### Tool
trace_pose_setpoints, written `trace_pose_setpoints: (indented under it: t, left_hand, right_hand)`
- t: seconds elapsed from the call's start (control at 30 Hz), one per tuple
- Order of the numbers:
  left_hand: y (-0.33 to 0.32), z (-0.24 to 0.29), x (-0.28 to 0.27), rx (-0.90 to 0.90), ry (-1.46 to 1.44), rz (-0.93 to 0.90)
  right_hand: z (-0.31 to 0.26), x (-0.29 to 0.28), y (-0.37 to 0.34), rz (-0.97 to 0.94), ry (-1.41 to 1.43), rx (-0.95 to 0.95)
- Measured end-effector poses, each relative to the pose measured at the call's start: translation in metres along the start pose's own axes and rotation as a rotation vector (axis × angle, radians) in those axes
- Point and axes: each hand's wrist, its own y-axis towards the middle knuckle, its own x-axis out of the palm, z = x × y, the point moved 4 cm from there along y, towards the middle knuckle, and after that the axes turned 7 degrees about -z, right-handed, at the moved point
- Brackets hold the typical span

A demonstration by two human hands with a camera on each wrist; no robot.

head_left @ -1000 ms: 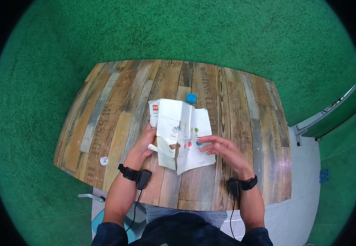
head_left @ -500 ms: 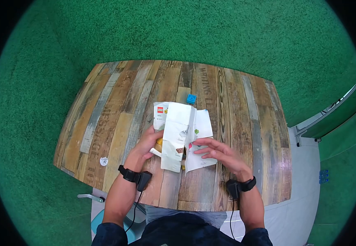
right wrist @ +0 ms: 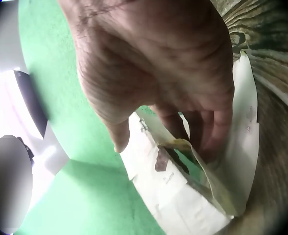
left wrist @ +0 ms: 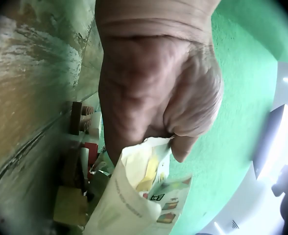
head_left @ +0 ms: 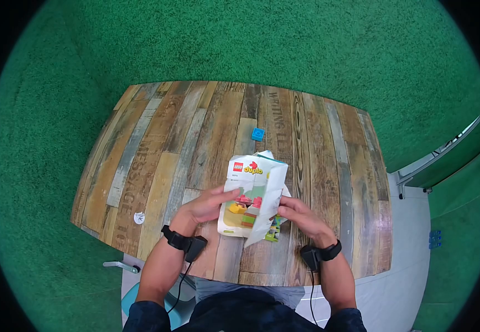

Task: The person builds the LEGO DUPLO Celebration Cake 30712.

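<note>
Creased paper leaflet [head_left: 251, 182] turned cover-up, left hand [head_left: 205, 206] pinching it, right hand [head_left: 305, 219] pinching flap [head_left: 273, 191]

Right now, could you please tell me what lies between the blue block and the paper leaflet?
Only a narrow, bare strip of wooden tabletop lies between the blue block and the paper leaflet, as the head view shows.

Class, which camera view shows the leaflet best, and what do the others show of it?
The head view, because the leaflet's cover faces it, with the Duplo logo readable. The left wrist view shows a curled edge and partial print; the right wrist view shows white, creased panels with a ragged gap.
</note>
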Motion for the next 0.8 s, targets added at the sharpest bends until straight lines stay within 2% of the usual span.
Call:
trace_pose_setpoints:
  t: [0.07, 0.17, 0.3, 0.8]
  left_hand:
    - [0.001, -0.005, -0.001, -0.028, 0.007, -0.087]
    - [0.001, -0.005, 0.004, -0.044, 0.019, -0.107]
    - [0.001, -0.004, 0.004, -0.026, -0.013, -0.102]
    - [-0.001, 0.003, 0.0, 0.036, -0.054, -0.04]
  right_hand:
    - [0.004, -0.003, -0.002, 0.085, -0.023, 0.057]
    - [0.004, -0.004, -0.003, 0.111, -0.04, 0.078]
    - [0.015, -0.013, -0.002, 0.118, -0.081, 0.098]
    - [0.014, -0.016, -0.001, 0.223, 0.067, 0.033]
